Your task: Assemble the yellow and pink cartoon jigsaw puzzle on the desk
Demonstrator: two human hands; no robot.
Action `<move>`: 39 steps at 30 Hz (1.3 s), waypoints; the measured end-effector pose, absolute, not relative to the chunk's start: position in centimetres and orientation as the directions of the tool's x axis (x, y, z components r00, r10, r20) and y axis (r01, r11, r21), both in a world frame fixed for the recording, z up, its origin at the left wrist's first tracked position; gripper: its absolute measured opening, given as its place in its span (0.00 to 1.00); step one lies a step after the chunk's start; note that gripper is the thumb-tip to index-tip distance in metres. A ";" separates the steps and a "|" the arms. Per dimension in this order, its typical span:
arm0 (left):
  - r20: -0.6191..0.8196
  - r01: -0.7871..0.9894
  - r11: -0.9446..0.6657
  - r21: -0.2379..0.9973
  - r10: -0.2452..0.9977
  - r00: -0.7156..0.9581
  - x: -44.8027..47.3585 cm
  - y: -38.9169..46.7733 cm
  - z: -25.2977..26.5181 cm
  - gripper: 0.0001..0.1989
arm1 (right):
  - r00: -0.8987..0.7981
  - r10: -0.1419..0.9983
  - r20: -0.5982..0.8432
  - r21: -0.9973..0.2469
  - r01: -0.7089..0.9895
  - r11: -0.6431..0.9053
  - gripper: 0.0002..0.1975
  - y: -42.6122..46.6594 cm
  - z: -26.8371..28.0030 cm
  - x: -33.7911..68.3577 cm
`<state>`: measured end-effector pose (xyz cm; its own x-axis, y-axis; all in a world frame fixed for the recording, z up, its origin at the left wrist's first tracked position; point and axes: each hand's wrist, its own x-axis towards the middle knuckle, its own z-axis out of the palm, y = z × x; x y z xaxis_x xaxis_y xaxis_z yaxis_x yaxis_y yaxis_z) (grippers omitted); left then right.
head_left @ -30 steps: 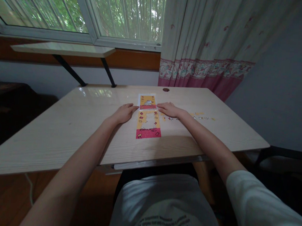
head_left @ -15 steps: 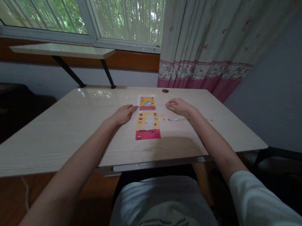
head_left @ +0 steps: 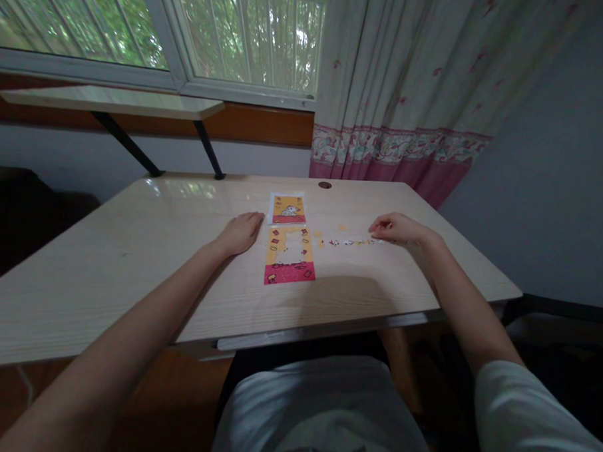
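Note:
A partly assembled jigsaw puzzle [head_left: 290,273] lies flat on the table, yellow above and pink below, with a pale gap in its middle. Just beyond it is a small picture card [head_left: 288,219] showing a white animal on yellow and pink. My left hand [head_left: 240,232] rests on the table left of both, fingers stretched toward the card. Several small loose puzzle pieces [head_left: 349,243] form a row to the right of the puzzle. Over the right part of that row is my right hand [head_left: 398,228], fingertips pinched together; whatever they hold cannot be made out. A lone yellow piece [head_left: 342,227] lies above the row.
The wooden table [head_left: 145,259] carries a raised shelf [head_left: 112,102] on black legs at the back left. A cable hole [head_left: 325,185] sits near the far edge. Behind are a window and a long curtain [head_left: 387,90]; a dark chair [head_left: 552,310] stands at right.
My right hand has moved right, from beside the card to the row of pieces. The yellow piece above the row now shows. My left hand stays by the card; the view has shifted slightly.

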<state>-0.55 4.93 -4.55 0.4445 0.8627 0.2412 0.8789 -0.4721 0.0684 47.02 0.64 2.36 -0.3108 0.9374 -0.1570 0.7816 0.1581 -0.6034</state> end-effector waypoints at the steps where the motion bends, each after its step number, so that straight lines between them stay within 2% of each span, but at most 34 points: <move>1: 0.238 0.879 -0.473 0.063 0.862 0.447 -0.5 4.8 -4.5 0.24 | -0.320 0.932 -0.169 -0.607 0.779 0.157 0.20 0.3 2.2 46.8; 4: 0.239 0.872 -0.485 0.070 0.856 0.457 -0.5 4.4 -4.2 0.24 | -0.343 0.926 -0.160 -0.557 0.805 0.203 0.20 -0.2 2.2 46.1; 8: 0.268 0.847 -0.520 0.106 0.835 0.480 -0.6 4.0 -3.9 0.23 | -0.341 0.928 -0.152 -0.437 0.865 0.246 0.15 -0.1 2.3 45.7; 13: 0.278 0.823 -0.553 0.135 0.818 0.504 -1.0 3.8 -3.7 0.24 | -0.339 0.917 -0.211 -0.397 0.887 0.237 0.14 -0.2 2.3 45.7; 20: 0.250 0.770 -0.608 0.196 0.790 0.560 -2.1 3.0 -2.8 0.23 | -0.370 0.912 -0.177 -0.471 0.845 0.252 0.12 -0.5 2.2 45.7; 30: 0.192 0.794 -0.586 0.163 0.808 0.557 -1.9 2.7 -2.4 0.25 | -0.381 0.908 -0.174 -0.582 0.784 0.217 0.11 -0.7 2.2 45.2; 36: 0.189 0.773 -0.610 0.175 0.791 0.581 -1.8 2.6 -2.3 0.23 | -0.409 0.877 -0.254 -0.686 0.715 0.135 0.18 -1.1 2.3 45.3; 39: 0.201 0.771 -0.608 0.186 0.792 0.576 -1.8 2.5 -2.2 0.23 | -0.440 0.864 -0.244 -0.737 0.664 0.130 0.22 -1.3 2.7 44.7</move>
